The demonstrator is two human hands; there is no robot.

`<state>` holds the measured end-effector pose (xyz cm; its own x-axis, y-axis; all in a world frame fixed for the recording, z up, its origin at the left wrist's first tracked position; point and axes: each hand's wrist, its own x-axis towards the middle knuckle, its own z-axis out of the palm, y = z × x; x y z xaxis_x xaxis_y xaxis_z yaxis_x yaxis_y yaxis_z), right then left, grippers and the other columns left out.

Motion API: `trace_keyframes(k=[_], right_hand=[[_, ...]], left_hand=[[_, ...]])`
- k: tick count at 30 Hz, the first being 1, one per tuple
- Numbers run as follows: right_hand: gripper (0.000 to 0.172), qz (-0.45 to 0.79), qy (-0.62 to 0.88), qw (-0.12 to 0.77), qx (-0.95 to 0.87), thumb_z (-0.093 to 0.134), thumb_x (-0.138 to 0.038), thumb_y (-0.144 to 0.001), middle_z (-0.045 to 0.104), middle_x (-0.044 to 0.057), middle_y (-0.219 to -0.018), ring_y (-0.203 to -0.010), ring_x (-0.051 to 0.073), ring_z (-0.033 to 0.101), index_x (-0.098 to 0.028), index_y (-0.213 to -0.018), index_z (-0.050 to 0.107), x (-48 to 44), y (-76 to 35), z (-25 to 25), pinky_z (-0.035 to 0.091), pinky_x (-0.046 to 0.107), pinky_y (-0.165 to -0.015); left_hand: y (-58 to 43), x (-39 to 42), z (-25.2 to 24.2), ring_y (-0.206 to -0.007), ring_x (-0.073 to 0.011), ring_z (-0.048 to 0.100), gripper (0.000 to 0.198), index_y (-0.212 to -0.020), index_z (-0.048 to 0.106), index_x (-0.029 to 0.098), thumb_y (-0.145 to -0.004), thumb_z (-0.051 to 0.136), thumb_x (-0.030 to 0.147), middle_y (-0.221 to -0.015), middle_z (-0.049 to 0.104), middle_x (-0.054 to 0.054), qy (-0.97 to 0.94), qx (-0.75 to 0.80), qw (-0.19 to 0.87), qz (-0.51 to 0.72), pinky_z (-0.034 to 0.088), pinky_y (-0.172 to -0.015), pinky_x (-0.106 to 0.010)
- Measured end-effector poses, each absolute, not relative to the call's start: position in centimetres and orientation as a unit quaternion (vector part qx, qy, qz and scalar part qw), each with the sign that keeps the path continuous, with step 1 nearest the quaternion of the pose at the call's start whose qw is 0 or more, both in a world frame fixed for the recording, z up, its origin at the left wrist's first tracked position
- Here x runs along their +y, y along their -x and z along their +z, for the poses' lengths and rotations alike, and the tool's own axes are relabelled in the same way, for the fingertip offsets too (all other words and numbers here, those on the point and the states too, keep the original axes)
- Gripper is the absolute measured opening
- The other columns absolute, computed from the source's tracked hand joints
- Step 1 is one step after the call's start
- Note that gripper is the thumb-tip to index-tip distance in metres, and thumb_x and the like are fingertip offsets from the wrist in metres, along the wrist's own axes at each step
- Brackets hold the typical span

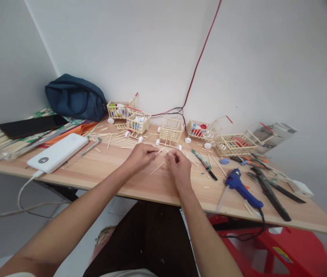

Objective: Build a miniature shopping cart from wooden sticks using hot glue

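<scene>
My left hand (140, 156) and my right hand (179, 165) rest close together on the wooden table (140, 184), both with fingers pinched. Between them they hold a thin wooden stick (161, 150) by its ends. Another loose stick (157, 168) lies on the table just in front of the hands. Right behind my hands stands a small empty cart built of sticks (169, 132) with white wheels.
Several more stick carts (204, 130) stand along the wall. A white power bank (57, 152), a black phone (32, 126) and a blue bag (75, 97) are on the left. A blue glue gun (242, 188), a knife (205, 163) and pliers (270, 192) lie on the right. A red stool (281, 250) sits below.
</scene>
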<state>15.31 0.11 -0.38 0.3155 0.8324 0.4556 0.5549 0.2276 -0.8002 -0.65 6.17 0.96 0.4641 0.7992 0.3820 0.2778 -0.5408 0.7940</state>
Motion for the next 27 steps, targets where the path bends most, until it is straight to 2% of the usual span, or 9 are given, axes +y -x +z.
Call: trace_keyframes(k=[20,27], right_hand=[[0.024,0.131,0.607,0.534,-0.573,0.048,-0.036,-0.085,0.061,-0.001,-0.066,-0.061,0.014,0.052,-0.018,-0.075,0.061,0.15,-15.36,-0.38,0.038,0.025,-0.061],[0.024,0.131,0.605,0.536,-0.573,0.048,-0.036,-0.085,0.06,-0.001,-0.066,-0.061,0.014,0.051,-0.018,-0.074,0.061,0.19,-15.38,-0.43,0.038,0.025,-0.062]], left_hand=[[0.69,6.32,0.94,-0.079,-0.0181,0.066,0.026,-0.093,0.076,0.013,-0.078,0.057,0.022,-0.089,0.075,-0.006,-0.789,0.33,0.347,0.386,0.046,-0.07,-0.024],[0.63,6.23,1.01,-0.076,-0.0169,0.065,0.025,-0.091,0.077,0.014,-0.078,0.057,0.023,-0.082,0.074,-0.004,-0.786,0.338,0.342,0.389,0.046,-0.069,-0.023]])
